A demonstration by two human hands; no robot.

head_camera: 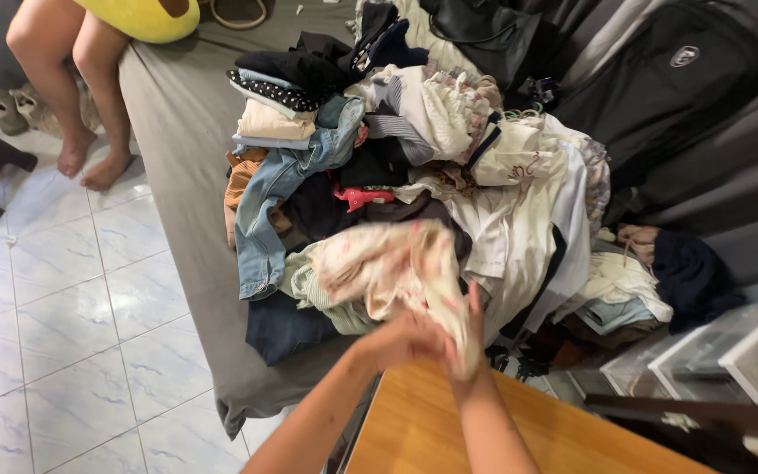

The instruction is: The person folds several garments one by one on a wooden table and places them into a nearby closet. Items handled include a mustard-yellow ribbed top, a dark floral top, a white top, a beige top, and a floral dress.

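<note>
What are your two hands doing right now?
Left hand: closed on the cream floral cloth.
Right hand: holding the same cloth.

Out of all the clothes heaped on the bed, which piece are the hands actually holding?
The cream garment with small pink print, at the near edge of the pile. Both the left hand and right hand grip it, and it is lifted and motion-blurred, unlike the denim jeans lying still.

On the black backpack [660, 79], top right, sits a small white oval label [683, 56]; no packages or screens.

Crumpled cream floral garment [388, 263], blurred
</note>
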